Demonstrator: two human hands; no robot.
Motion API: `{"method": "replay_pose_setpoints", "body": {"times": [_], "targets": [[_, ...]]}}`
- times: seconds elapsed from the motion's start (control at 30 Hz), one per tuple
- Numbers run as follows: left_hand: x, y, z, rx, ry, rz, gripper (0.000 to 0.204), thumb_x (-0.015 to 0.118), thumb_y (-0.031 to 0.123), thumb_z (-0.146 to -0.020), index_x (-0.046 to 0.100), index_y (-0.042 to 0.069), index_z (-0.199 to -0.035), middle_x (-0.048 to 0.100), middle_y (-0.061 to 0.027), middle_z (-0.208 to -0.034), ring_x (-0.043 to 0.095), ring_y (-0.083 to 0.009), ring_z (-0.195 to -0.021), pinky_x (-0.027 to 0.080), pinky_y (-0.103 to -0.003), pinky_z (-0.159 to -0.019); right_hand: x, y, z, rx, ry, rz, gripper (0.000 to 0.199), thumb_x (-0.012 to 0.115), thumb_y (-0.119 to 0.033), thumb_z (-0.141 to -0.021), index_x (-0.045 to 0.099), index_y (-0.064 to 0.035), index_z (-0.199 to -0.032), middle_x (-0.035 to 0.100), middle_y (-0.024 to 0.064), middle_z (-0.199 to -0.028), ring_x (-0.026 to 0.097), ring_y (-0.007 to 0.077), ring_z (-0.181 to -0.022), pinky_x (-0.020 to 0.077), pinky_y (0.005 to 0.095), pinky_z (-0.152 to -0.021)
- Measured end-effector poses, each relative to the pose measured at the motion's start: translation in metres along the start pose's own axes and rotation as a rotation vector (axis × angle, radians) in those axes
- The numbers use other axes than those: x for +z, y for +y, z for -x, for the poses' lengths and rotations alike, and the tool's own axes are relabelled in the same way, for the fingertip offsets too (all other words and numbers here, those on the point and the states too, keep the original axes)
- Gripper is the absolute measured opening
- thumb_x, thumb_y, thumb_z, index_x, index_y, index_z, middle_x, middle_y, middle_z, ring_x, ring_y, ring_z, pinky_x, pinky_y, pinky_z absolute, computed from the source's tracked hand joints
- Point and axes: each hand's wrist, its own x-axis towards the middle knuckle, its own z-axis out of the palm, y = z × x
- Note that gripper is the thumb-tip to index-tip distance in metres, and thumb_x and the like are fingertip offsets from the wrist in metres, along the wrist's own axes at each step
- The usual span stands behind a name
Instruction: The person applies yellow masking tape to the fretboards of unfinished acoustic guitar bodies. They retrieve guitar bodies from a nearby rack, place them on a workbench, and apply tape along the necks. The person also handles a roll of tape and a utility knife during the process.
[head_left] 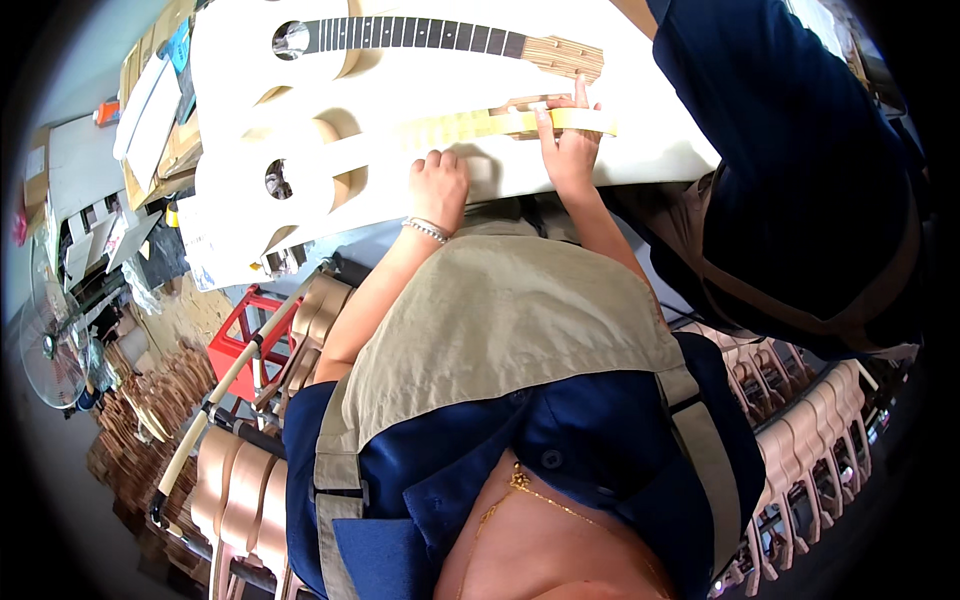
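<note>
- Left hand (438, 188): closed in a loose fist, knuckles down on the near guitar (330, 165), on the neck close to the body. It looks like it's bracing; can't tell if it holds anything.
- Right hand (568, 150): fingers spread, fingertips on a strip of yellowish tape (560, 121) at the headstock end of that neck. Pressing flat, not clamped around it.
- Near guitar lies unfinished and pale on the white bench (640, 160), sound hole to the left. A second guitar (400, 40) with a dark fretboard lies just beyond it.
- To do it well, I'd judge: keep the fist planted so the neck can't rock, and smooth the tape along the edge, not across.
- Another person's dark sleeve (790, 150) is close on the right.
</note>
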Motion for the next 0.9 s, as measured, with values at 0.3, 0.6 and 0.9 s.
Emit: {"method": "replay_pose_setpoints", "body": {"times": [0.3,0.6,0.9], "targets": [[-0.009,0.015,-0.029,-0.417,0.202,1.238,0.038,0.069,0.009,-0.080,0.055,0.002,-0.114,0.064,-0.0058,-0.064,0.059,-0.0077,-0.053,0.048,-0.021,-0.049,0.000,0.000,0.001,-0.025,0.051,-0.042,0.065,0.058,-0.027,-0.086,0.030,0.0013,-0.137,0.061,0.0043,-0.089,0.057,0.0215,-0.095,0.0185,0.0511,-0.106],[-0.007,0.019,-0.032,-0.495,0.151,1.150,0.037,0.068,0.008,-0.080,0.058,0.000,-0.115,0.062,-0.0025,-0.067,0.056,-0.0051,-0.056,0.048,-0.020,-0.050,0.005,-0.015,0.009,-0.033,0.113,-0.360,0.035,0.057,-0.021,-0.086,0.050,-0.0037,-0.115,0.061,0.0042,-0.089,0.058,0.0218,-0.091,0.0241,0.0461,-0.105],[-0.053,-0.026,-0.055,-0.190,0.218,0.905,0.040,0.070,0.019,-0.078,0.059,0.014,-0.116,0.068,-0.0052,-0.073,0.061,-0.0101,-0.056,0.047,-0.024,-0.049,-0.029,-0.066,-0.018,-0.059,0.018,-0.870,0.025,0.053,0.005,-0.083,0.051,-0.0034,-0.106,0.061,0.0118,-0.109,0.052,0.0236,-0.116,0.0243,0.0456,-0.107]]}}
